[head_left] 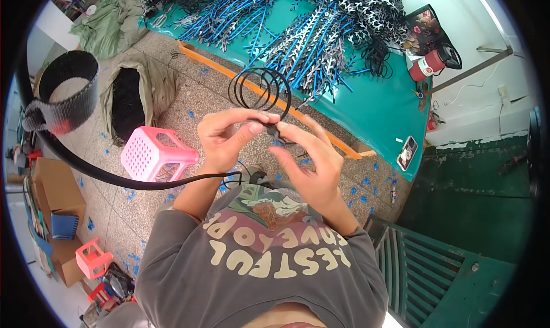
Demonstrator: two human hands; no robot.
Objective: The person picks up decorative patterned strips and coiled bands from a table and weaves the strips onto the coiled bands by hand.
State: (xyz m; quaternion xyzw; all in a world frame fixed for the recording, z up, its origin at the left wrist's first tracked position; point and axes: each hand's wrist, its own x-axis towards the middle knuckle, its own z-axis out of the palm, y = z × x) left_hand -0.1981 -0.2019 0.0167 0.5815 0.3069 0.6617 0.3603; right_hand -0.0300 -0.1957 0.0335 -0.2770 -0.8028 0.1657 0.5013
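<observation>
In front of my chest, a coil of thin black cord (260, 90) stands up in several loose loops above my fingers. My left hand (223, 139) is closed, its thumb and fingers pinching the bottom of the coil. From the other side, the fingertips of my right hand (312, 159) meet them and grip the cord too, its thumb held a little apart. A small dark lump of cord shows between the two hands; its exact shape is partly covered by fingers.
A green table (378, 113) with an orange edge carries a heap of blue, black and white leafy strands (321, 47), a red cup (427, 67) and a phone (407, 153). Left are a pink stool (150, 154), an open sack (163, 90) and a thick black hose (132, 183).
</observation>
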